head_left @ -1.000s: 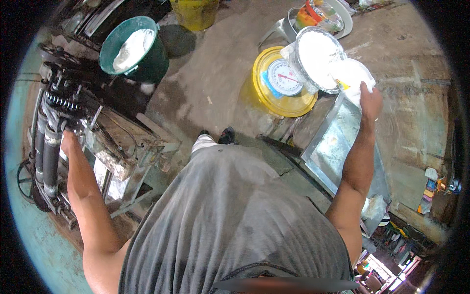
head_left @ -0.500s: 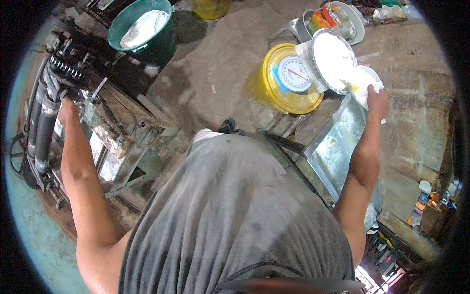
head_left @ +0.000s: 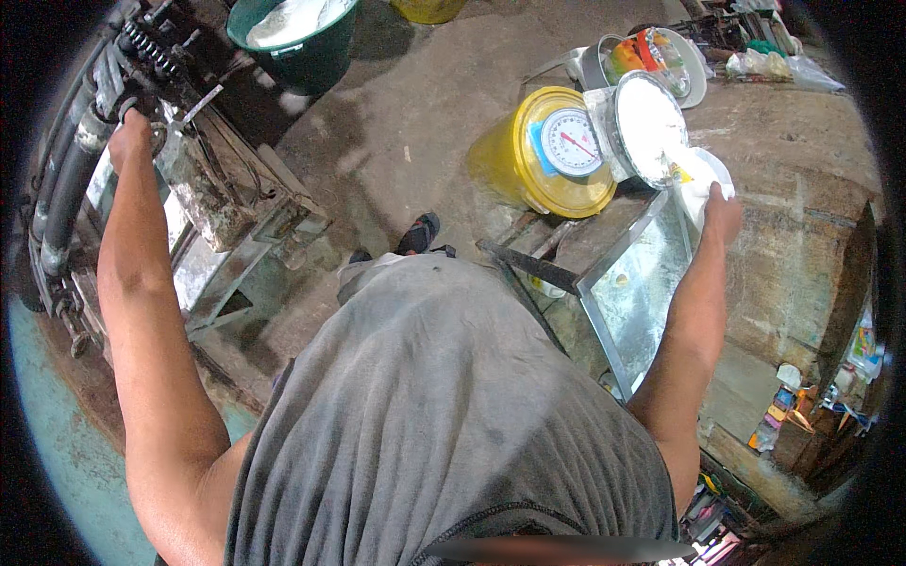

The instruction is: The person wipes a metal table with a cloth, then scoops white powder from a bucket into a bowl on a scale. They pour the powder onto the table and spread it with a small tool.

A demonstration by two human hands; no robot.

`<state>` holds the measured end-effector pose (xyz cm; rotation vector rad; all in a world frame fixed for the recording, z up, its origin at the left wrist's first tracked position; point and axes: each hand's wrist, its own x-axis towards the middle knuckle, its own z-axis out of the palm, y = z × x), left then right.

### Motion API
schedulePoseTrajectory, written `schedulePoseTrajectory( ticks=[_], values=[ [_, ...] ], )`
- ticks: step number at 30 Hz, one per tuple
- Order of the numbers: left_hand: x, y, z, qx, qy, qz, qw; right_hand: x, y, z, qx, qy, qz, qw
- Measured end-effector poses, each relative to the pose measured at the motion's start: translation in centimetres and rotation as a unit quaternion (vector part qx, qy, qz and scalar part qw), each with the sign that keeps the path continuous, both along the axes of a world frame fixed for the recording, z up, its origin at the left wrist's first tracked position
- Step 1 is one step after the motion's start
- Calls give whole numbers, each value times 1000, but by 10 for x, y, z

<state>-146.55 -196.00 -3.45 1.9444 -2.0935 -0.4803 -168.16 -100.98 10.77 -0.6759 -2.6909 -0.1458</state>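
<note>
My right hand (head_left: 723,219) is closed on a white plastic scoop (head_left: 700,191), which looks like a cut container with a small coloured patch. It tilts at the edge of a round metal pan (head_left: 644,121) heaped with white powder. White powder also shows at the scoop's mouth, touching the heap. The pan belongs to a dial scale (head_left: 570,141) with a red needle, set on the lid of a yellow bucket (head_left: 505,156). On the left, my left hand (head_left: 130,141) closes at a dark, rounded part of a machine with rollers (head_left: 74,179); its fingertips are partly hidden.
A green tub (head_left: 300,61) of white powder stands at the far left, near another yellow bucket (head_left: 425,8). A metal tray (head_left: 642,283) lies below the scale. Bowls with a colourful bag (head_left: 646,58) sit behind the pan, beside a worn wooden table (head_left: 802,245).
The whole view has shifted a little, and more of my feet shows. My right hand still holds the scoop at the pan; my left hand stays at the machine.
</note>
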Motion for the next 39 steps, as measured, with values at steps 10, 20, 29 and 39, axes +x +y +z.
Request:
schedulePoseTrajectory(
  ticks=[10,20,29,39],
  values=[
    [-4,3,0,-9,-6,8,1000,1,50,-16,-226,103,-27,968],
    [-2,6,3,-4,-5,-16,1000,18,-2,5,0,32,18,999],
    [-1,-5,0,13,-19,-16,1000,18,-6,-1,14,4,19,1000],
    [-3,-10,-2,7,-37,10,999,7,23,-13,-10,24,19,999]
  ],
)
